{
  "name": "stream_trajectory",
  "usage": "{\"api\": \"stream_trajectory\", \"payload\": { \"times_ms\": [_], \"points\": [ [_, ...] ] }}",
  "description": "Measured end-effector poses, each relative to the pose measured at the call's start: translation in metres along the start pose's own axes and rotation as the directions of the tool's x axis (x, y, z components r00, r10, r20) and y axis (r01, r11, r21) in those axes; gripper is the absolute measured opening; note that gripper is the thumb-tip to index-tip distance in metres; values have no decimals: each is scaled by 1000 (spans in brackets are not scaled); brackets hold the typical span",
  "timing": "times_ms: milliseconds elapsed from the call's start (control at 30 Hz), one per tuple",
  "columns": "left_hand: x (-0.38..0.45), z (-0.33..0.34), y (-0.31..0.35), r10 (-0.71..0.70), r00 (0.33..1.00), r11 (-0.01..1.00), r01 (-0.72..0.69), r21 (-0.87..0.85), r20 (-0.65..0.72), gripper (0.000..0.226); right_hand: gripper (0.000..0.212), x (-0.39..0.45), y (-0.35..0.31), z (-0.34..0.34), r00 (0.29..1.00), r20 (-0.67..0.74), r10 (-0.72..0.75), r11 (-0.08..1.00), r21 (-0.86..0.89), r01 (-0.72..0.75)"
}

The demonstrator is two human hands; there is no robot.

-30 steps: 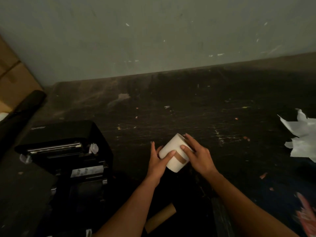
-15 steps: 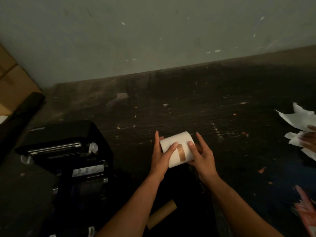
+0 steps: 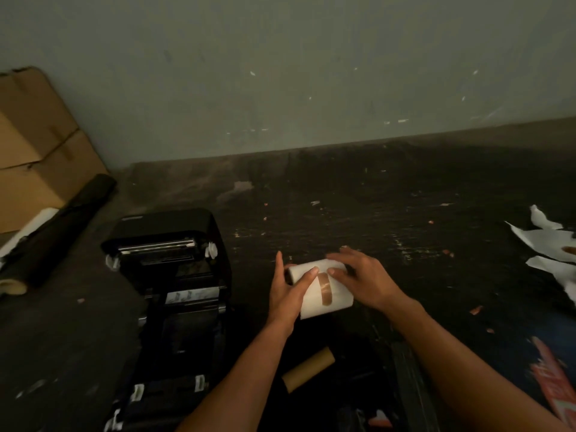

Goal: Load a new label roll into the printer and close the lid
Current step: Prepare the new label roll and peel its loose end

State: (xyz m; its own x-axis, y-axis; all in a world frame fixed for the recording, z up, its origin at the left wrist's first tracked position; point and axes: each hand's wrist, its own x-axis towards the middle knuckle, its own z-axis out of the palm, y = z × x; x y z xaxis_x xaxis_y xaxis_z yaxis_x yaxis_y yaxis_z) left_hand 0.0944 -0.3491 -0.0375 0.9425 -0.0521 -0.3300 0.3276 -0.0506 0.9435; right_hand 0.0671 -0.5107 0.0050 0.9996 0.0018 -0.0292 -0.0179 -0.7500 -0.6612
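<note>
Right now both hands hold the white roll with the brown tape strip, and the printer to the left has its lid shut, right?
Not quite. The printer has its lid open, as the head view shows: the raised lid exposes the roller bar and the empty bay below. The rest stands: the left hand and right hand both hold the white roll with the brown tape strip.

My left hand [image 3: 288, 293] and right hand [image 3: 363, 280], forearms bare and extended forward, meet at centre; both grips curl, thumbs nearly touching.
</note>
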Motion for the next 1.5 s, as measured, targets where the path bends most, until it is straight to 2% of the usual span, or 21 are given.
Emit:
{"api": "stream_trajectory", "payload": {
  "times_ms": [100,267,400,633,733,1033,1133,1233,1333,1400,1500],
  "points": [
    [-6,-5,-1,7,1000,1000,-7,19,-17,106,35,-6,0,8,998,31,-48,998,-47,50],
    [-11,-10,-1,10,1000,1000,-9,18,-21,108,28,-18,1,18,980,-72,-186,978,-105,178],
    [-14,-10,-2,10,1000,998,-8,55,-30,108,24,-22,0,20,974,-93,-209,975,-100,200],
    [-12,-9,-3,10,1000,996,-9,90,-14,107,14,-18,-3,23,989,-110,-97,994,43,102],
    [-9,-10,-4,7,1000,995,-6,95,-17,106,12,-18,-1,27,987,-94,-126,990,55,132],
    [4,-15,-13,-29,997,993,37,108,-78,104,13,-28,20,30,992,32,-121,947,303,105],
    [9,-17,-15,-37,996,988,49,147,-86,104,11,-27,32,22,997,-42,-60,943,325,70],
    [12,-18,-19,-33,995,986,47,160,-89,103,14,-15,57,22,981,-162,104,982,176,-74],
    [16,-18,-21,-20,997,986,31,163,-69,106,12,-4,79,34,957,-100,273,962,39,-271],
    [19,-18,-21,-14,998,985,23,169,-55,107,16,1,87,45,953,-41,300,954,-8,-300],
    [22,-20,-22,-22,999,984,29,174,-43,109,14,7,88,52,941,-36,336,941,-22,-336]
  ]
}}
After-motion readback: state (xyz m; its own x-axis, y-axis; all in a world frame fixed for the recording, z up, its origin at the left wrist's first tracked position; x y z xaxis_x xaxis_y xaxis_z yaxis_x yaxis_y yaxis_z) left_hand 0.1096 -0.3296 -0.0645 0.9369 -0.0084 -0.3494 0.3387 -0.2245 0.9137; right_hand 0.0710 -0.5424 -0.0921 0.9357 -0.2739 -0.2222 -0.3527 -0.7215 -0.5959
